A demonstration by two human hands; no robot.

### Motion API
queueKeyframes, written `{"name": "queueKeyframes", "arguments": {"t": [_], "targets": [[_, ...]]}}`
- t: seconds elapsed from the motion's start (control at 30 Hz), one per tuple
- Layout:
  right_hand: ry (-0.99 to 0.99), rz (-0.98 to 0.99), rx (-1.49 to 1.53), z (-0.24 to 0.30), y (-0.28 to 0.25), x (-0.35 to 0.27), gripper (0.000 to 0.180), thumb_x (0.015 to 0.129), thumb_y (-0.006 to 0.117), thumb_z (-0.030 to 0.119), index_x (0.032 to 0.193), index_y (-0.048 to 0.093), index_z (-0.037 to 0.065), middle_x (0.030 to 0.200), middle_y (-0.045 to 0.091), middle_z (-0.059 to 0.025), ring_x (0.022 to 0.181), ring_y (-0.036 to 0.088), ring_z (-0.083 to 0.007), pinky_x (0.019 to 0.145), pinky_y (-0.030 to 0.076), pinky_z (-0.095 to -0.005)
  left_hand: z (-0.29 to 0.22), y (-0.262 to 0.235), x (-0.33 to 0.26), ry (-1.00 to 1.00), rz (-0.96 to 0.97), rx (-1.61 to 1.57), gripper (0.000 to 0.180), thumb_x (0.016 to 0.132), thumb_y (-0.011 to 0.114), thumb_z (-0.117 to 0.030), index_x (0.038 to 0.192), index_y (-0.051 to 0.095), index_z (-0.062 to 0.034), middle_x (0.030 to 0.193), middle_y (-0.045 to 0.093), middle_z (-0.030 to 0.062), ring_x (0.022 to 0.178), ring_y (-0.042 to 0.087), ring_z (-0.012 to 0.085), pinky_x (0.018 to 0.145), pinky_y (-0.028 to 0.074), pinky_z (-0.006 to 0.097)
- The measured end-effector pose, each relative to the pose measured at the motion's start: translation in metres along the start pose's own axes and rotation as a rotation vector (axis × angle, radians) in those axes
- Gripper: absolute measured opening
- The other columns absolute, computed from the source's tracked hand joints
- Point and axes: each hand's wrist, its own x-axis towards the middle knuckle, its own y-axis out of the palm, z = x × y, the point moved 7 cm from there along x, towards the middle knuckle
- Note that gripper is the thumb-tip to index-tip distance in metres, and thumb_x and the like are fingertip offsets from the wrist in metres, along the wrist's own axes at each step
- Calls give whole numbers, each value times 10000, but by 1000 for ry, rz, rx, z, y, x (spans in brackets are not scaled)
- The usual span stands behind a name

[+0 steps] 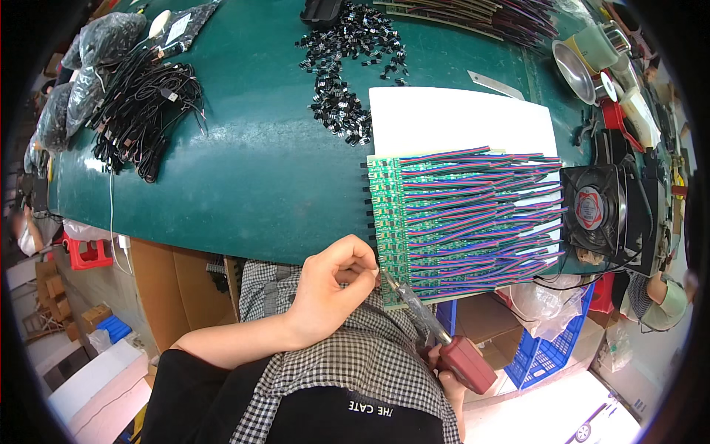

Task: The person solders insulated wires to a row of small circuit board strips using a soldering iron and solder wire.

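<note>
A green circuit board panel (388, 222) lies at the table's front edge, with rows of small parts and flat multi-coloured wires (481, 214) running off to the right. Black connectors stick out along its left edge. My left hand (333, 288) is closed in a pinch at the panel's near left corner; whatever sits between its fingertips is too small to make out. From the lower right, my right hand (452, 388) grips a soldering iron (470, 364) by its red handle, partly hiding my fingers. The iron's tip points at the panel's near left end, close to my left fingertips.
Under the panel lies a white sheet (458, 115). Loose black connectors (344, 96) are heaped behind it. Black cables (148, 103) and plastic bags (111, 37) lie at far left. A fan (595, 207) stands to the right, near a metal bowl (574, 72). A blue crate (551, 351) sits below.
</note>
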Motion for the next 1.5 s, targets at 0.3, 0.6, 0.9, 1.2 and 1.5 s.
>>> {"name": "queueKeyframes", "arguments": {"t": [0.3, 0.6, 0.9, 1.2, 1.5], "targets": [[68, -24, 431, 67, 25, 34, 626, 666, 766, 531, 889, 603, -31, 845, 670, -122, 587, 582, -154, 532, 446, -269, -1, -2, -1, 6, -14, 38, 73, 847, 541, 35, 884, 491, -4, 813, 601, 38, 764, 590, 87, 669, 488, 226], [18, -107, 548, 55, 14, 31, 741, 666, 768, 524, 1059, 534, -59, 979, 612, -145, 562, 539, -184, 481, 415, -262, -35, -40, 26, 128, -148, 409, 221, 860, 592, -12, 1051, 482, -8, 806, 634, 53, 712, 615, 97, 640, 505, 247], [43, -95, 436, 72, 41, 56, 999, 702, 607, 703, 1312, 350, -45, 1152, 557, -183, 929, 599, -237, 751, 477, -285, -85, -82, 103, 480, -238, 972, 189, 769, 636, 14, 952, 611, -25, 778, 538, 74, 637, 508, 171, 608, 432, 285], [87, -174, 456, 100, 59, 76, 1108, 634, 678, 698, 1342, 330, -80, 1262, 509, -223, 1119, 557, -328, 859, 480, -360, -80, -97, 102, 328, -177, 673, 57, 833, 599, 12, 881, 598, 43, 840, 623, 67, 763, 604, 113, 691, 506, 237], [30, -174, 567, 84, 39, 56, 881, 677, 720, 602, 1187, 444, -61, 1047, 602, -183, 764, 605, -226, 664, 506, -319, -41, -63, 44, 18, 102, 91, 121, 840, 608, 15, 950, 630, 61, 817, 653, 100, 713, 632, 139, 665, 521, 248]]}}
